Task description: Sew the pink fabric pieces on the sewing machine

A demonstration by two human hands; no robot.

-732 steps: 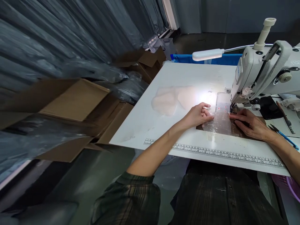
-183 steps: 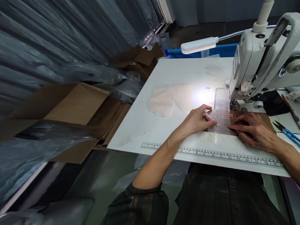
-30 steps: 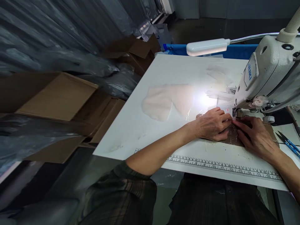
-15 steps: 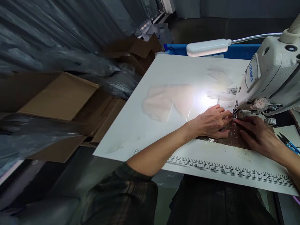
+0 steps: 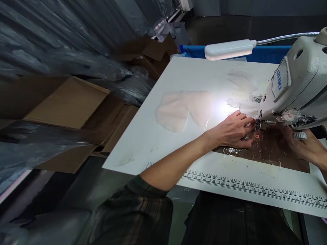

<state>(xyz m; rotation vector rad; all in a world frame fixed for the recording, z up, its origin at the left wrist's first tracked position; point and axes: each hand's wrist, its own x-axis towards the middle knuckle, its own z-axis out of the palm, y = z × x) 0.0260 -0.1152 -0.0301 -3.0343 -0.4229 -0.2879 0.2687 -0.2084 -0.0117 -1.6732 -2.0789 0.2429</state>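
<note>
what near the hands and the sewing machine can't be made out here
In the head view:
Sewing machine: partly cut off by the right edge.
Right hand: fingertips blurred, partly behind the sewing machine.
Left hand: anything under its fingers, hidden by the hand itself.
Red mark on the brown sheet: too small to read.

There is one left hand point(image 5: 236, 131) and one right hand point(image 5: 300, 144), two in all. There is one bench point(image 5: 138, 143), one sewing machine point(image 5: 296, 78), one lamp point(image 5: 228, 50) and one printed ruler point(image 5: 245, 189). One brown sheet point(image 5: 283, 151) bears one visible red mark point(image 5: 257, 136). The machine carries one badge point(image 5: 280, 78) of four letters and one white knob point(image 5: 299, 135). One near box point(image 5: 68, 103) and one far box point(image 5: 154, 51) make at least two boxes. One sleeve point(image 5: 138, 211) shows. The pieces of clear plastic point(image 5: 127, 87) overlap too much to count
</note>
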